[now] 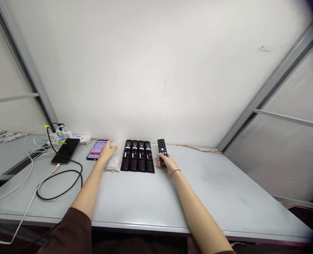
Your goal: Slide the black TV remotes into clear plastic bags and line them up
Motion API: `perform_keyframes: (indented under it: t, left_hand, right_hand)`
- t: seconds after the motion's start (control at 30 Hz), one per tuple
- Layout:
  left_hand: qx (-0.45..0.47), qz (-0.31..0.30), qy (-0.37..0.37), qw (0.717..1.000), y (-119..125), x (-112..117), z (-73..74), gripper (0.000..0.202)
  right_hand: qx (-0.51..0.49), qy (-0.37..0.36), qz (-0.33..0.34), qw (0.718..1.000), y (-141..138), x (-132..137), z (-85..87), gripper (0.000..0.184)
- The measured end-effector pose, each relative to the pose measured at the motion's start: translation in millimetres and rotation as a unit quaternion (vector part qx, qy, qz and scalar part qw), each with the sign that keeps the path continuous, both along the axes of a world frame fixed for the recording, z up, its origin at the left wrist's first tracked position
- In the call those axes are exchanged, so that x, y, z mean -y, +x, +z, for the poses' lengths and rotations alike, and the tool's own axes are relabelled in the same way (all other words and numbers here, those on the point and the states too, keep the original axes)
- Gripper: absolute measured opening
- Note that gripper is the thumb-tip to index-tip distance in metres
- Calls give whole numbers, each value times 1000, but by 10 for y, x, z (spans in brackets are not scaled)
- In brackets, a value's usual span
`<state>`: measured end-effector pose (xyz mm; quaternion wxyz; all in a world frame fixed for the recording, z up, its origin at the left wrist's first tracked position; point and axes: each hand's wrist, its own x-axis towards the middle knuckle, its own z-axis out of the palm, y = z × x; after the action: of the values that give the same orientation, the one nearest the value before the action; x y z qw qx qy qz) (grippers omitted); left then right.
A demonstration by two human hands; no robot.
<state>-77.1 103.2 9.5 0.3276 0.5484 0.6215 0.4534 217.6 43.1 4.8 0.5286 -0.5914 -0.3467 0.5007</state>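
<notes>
My right hand [168, 163] is wrapped round the lower end of a black remote control [162, 145], its buttons facing up. To the left, several more black remotes [137, 156] lie side by side, backs up, with their battery compartments uncovered. My left hand [107, 151] is between a lit phone [96, 149] and a clear plastic bag [113, 163]. Its thumb and forefinger are apart near the upper part of the bag, slightly blurred; whether they touch the plastic is unclear.
A dark-screened phone [66, 151] lies farther left beside a looped black cable [59, 198] and white cables. Behind it, a power strip [79, 139] holds plugged-in chargers. Thin coloured wires [200, 149] run along the wall at the back right.
</notes>
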Motion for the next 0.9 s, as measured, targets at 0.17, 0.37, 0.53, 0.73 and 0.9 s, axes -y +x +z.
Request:
perform_keyframes:
  t: [0.17,0.37,0.53,0.73,0.9]
  left_hand:
    - [-174,-1,-32,984,28,-12,-81,55]
    - [-268,-8,-38,963,78,42,-91,52]
    - [-372,33,-30,927,177,188,6,46]
    - [-445,14,79,892,367,13,191,41]
    - [-439,-102,40,892,379,-403,22,44]
  right_hand:
    - [4,-3,14,1000,-20,1,-7,20]
    - [9,-4,24,1000,-27,15,6,20]
    - [10,-1,30,1000,-22,9,-7,20]
    - [10,2,37,999,-36,11,-10,19]
    - [10,3,39,999,-37,15,-18,19]
